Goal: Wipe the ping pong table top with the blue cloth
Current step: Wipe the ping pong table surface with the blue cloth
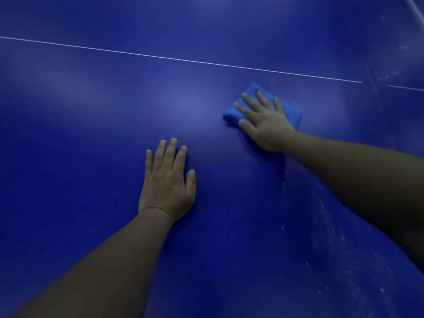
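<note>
Dim, soft blur (central glare)

Deep blue table top (91,157), thin white line (183,60), brighter blue cloth (291,111)

Right hand (263,125) (flat) on blue cloth (291,111)

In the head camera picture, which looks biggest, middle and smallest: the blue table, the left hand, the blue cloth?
1. Blue table
2. Left hand, though it is nearer the camera
3. Blue cloth, partly hidden under the right hand
</note>
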Demonstrator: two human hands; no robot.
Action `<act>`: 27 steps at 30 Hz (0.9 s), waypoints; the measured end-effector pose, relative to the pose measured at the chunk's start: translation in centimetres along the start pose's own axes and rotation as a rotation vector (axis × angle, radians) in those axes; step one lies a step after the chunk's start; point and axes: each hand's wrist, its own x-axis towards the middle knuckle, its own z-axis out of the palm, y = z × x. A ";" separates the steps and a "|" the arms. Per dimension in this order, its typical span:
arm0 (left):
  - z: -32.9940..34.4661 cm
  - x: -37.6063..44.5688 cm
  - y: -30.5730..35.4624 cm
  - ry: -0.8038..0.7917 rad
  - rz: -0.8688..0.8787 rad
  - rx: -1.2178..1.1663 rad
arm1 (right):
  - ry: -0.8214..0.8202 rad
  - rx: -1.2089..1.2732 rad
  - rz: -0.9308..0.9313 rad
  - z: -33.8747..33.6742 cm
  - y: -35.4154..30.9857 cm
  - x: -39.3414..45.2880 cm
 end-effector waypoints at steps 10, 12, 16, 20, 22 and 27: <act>-0.2 0.5 0.1 -0.081 0.004 -0.055 | -0.007 0.002 -0.297 1.4 -2.9 -5.1; -0.3 0.6 0.2 -0.083 0.002 -0.057 | 0.005 0.011 -0.044 -0.1 0.0 0.0; -0.3 0.7 0.2 -0.084 0.003 -0.058 | 0.069 0.062 0.267 0.1 -1.5 2.8; -0.2 0.9 0.0 -0.068 0.017 -0.040 | 0.039 0.038 -0.094 1.3 -4.9 -1.8; 0.0 0.9 -0.1 -0.056 0.029 -0.035 | 0.026 0.051 0.093 0.9 -2.8 -0.7; 0.1 1.1 -0.2 -0.059 0.040 0.004 | 0.079 0.100 0.346 1.0 -5.7 5.1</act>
